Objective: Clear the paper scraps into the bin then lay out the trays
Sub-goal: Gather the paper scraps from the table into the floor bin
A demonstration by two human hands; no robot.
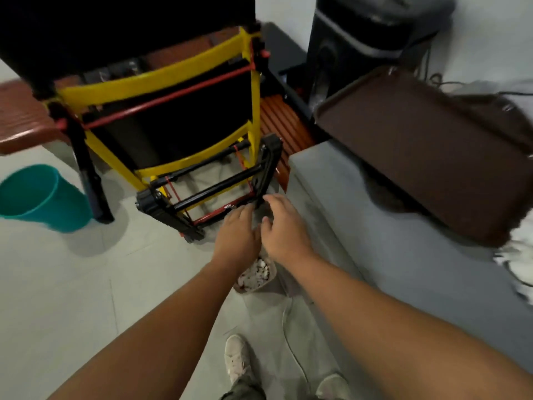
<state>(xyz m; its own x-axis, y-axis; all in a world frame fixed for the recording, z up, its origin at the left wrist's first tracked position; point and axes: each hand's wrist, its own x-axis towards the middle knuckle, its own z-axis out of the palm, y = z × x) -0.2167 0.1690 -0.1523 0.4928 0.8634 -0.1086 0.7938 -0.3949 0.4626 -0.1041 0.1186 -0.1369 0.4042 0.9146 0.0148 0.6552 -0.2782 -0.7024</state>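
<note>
A small bin (255, 277) full of white paper scraps (256, 273) stands on the floor, directly below my hands. My left hand (238, 235) and my right hand (284, 226) hover side by side above it, fingers loosely spread, with nothing visible in either. A dark brown tray (418, 151) lies tilted on the grey table (389, 255) to the right, apart from both hands. White paper scraps (516, 264) lie at the table's right edge, blurred.
A yellow, black and red folding frame (178, 134) stands on the tiled floor just beyond my hands. A teal bucket (37, 197) lies on the left. A black shredder (372, 44) stands behind the tray. My shoes (236, 356) are at the bottom.
</note>
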